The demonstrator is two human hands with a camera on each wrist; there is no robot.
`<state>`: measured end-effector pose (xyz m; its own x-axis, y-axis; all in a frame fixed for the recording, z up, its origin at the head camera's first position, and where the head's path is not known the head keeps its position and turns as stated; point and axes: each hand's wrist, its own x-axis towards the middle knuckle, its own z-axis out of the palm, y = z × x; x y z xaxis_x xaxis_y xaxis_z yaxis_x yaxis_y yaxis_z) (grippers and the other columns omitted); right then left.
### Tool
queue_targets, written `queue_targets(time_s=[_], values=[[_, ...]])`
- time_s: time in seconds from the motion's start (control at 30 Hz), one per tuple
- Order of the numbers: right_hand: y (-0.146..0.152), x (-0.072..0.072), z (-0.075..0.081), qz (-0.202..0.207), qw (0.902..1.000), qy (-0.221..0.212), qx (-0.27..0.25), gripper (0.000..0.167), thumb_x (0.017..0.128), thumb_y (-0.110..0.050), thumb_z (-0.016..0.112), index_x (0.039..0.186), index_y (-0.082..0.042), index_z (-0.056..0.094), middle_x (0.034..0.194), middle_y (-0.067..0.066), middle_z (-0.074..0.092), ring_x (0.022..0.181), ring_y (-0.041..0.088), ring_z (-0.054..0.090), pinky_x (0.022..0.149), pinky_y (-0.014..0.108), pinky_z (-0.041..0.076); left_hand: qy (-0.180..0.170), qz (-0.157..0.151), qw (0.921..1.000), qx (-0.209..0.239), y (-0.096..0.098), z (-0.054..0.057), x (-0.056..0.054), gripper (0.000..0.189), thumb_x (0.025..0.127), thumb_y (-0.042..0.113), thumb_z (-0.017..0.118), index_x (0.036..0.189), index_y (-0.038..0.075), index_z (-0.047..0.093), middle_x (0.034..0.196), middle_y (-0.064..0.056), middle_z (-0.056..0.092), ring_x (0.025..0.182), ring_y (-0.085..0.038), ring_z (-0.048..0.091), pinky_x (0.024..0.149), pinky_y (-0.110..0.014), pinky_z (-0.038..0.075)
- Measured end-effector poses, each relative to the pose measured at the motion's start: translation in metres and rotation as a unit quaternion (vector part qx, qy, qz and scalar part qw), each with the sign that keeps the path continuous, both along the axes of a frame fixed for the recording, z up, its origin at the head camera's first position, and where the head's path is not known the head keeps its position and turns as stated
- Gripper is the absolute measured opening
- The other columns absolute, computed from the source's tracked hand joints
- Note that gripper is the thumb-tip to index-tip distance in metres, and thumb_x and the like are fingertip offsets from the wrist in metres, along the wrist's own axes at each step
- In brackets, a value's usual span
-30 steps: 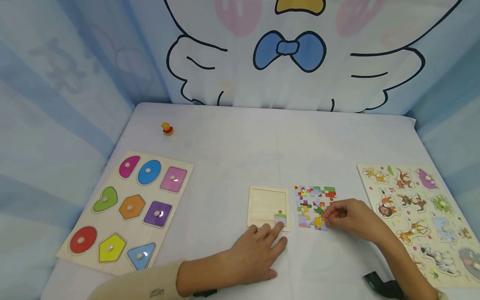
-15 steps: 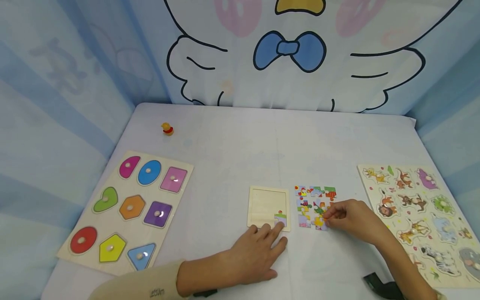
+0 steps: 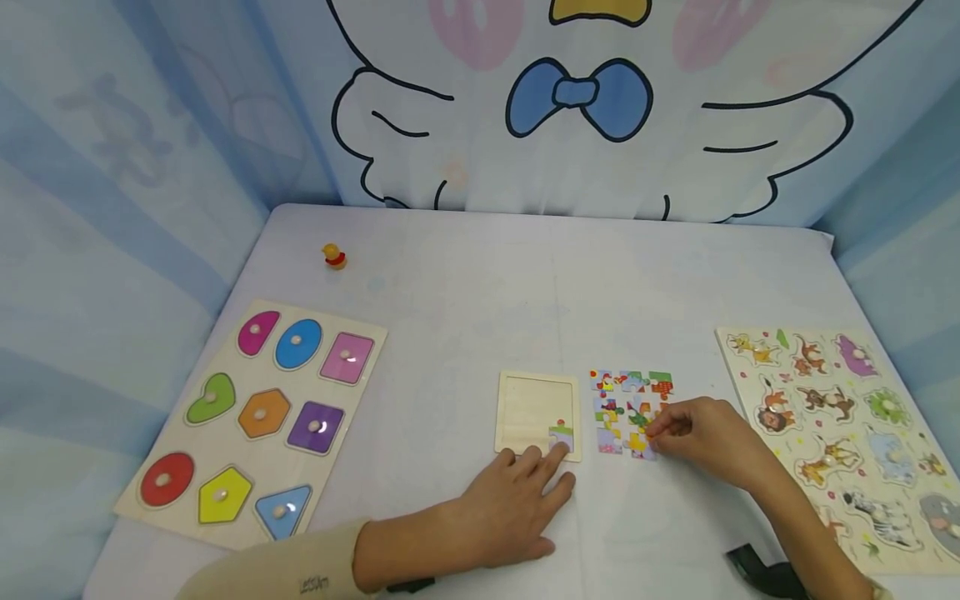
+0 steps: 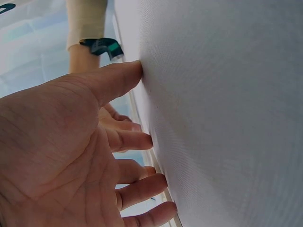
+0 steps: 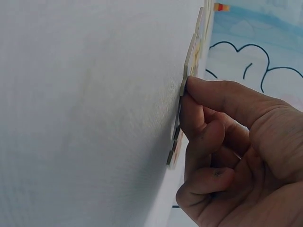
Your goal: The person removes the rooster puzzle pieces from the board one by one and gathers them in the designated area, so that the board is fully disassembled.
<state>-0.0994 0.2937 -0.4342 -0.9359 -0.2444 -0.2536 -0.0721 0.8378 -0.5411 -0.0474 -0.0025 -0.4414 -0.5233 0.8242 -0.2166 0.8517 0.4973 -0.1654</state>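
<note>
A square wooden puzzle tray (image 3: 536,382) lies mid-table, with one jigsaw piece (image 3: 561,435) in its lower right corner. My left hand (image 3: 517,508) rests spread on the cloth, its fingertips along the tray's near edge and one at that piece. In the left wrist view the left hand's fingers (image 4: 139,191) reach loosely to the tray edge. Right of the tray lie several loose jigsaw pieces (image 3: 632,417) in rough rows. My right hand (image 3: 701,437) pinches a puzzle piece at their right side between thumb and index finger, mostly hidden in the head view; its other fingers are curled.
A shape puzzle board (image 3: 258,454) with knobbed pieces lies at left, and an animal puzzle board (image 3: 832,433) at right, close to the right forearm. A small yellow-red toy (image 3: 334,257) stands at the back left. A black strap (image 3: 765,571) shows near the right forearm.
</note>
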Motion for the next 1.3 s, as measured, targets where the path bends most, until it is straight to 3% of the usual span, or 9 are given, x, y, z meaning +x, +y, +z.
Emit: queue_targets(time_s=[0.2,0.43,0.57,0.8,1.1,1.3], values=[[0.000,0.001,0.003,0.005,0.9999,0.015,0.005,0.003,0.085,-0.018,0.076,0.083,-0.020,0.076,0.081,-0.010,0.068,0.072,0.009,0.060,0.064,0.028,0.047,-0.005,0.001,1.0000,-0.001,0.000,0.000,-0.001,0.077,0.090,0.072,0.047,0.148,0.021,0.040,0.157,-0.009,0.029,0.118,-0.018,0.039,0.080,-0.030,0.039],[-0.011,0.001,0.022,0.013,0.9981,0.057,-0.016,0.005,0.088,-0.018,0.075,0.093,-0.017,0.077,0.078,-0.011,0.065,0.069,0.010,0.056,0.059,0.027,0.045,-0.008,0.003,0.9999,-0.007,-0.001,0.000,-0.001,0.077,0.090,0.072,0.046,0.148,0.022,0.040,0.158,-0.009,0.028,0.119,-0.018,0.038,0.082,-0.031,0.039],[-0.035,-0.001,0.024,0.051,0.9957,0.064,-0.044,0.008,0.087,-0.015,0.076,0.095,-0.014,0.076,0.075,-0.012,0.061,0.066,0.009,0.052,0.057,0.026,0.044,-0.006,0.008,0.9999,-0.007,-0.002,-0.001,0.000,0.077,0.090,0.072,0.046,0.148,0.022,0.040,0.157,-0.008,0.028,0.120,-0.018,0.038,0.083,-0.031,0.040],[-0.072,-0.001,0.008,0.121,0.9901,0.062,-0.036,0.011,0.086,-0.016,0.073,0.096,-0.018,0.075,0.077,-0.019,0.061,0.069,0.001,0.054,0.062,0.026,0.046,-0.007,0.014,0.9999,-0.002,0.002,-0.004,0.003,0.077,0.090,0.071,0.047,0.149,0.023,0.039,0.158,-0.008,0.028,0.122,-0.019,0.037,0.084,-0.031,0.038],[-0.086,-0.001,0.002,0.103,0.9919,0.075,0.003,0.010,0.079,-0.012,0.077,0.086,-0.018,0.073,0.068,-0.018,0.056,0.063,0.001,0.051,0.058,0.026,0.044,0.006,0.008,0.9997,-0.023,0.003,-0.002,0.005,0.077,0.092,0.072,0.042,0.152,0.024,0.038,0.159,-0.009,0.027,0.118,-0.018,0.037,0.081,-0.030,0.036],[-0.090,-0.002,0.000,0.088,0.9915,0.091,0.030,0.020,0.075,-0.017,0.084,0.090,-0.019,0.071,0.074,-0.014,0.056,0.069,0.006,0.049,0.063,0.029,0.043,0.012,0.006,0.9998,-0.016,0.002,-0.002,0.004,0.076,0.092,0.071,0.042,0.151,0.023,0.039,0.159,-0.009,0.029,0.118,-0.018,0.038,0.080,-0.030,0.036]])
